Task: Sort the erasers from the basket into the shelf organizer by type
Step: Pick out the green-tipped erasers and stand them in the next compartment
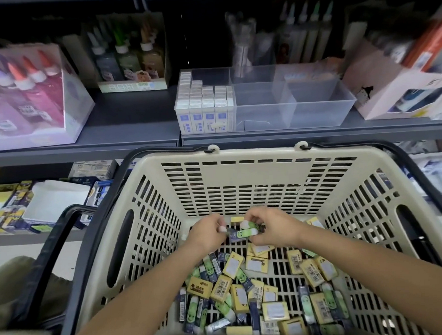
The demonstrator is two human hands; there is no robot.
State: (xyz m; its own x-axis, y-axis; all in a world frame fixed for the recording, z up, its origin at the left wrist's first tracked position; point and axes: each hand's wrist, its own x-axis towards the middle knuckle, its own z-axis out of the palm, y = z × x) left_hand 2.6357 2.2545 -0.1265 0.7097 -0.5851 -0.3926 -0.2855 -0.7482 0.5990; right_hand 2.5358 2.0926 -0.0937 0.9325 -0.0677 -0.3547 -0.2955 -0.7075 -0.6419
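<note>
A cream basket [261,175] with dark handles holds several loose erasers: yellow boxed ones [221,287] and green smiley-sleeved ones [196,309]. Both my hands are inside it near the far wall. My left hand [205,232] and my right hand [271,226] together pinch green smiley erasers [245,233], fingers closed on them. On the shelf above stands a clear organizer [321,103]; its left compartment is packed with white erasers in blue-and-white sleeves [204,106], while the middle and right compartments look empty.
Glue bottle boxes [29,98] fill the shelf left of the organizer, with more boxes [400,88] to its right. A lower shelf at left holds yellow and blue stationery packs [9,204]. A trouser leg [18,285] shows at bottom left.
</note>
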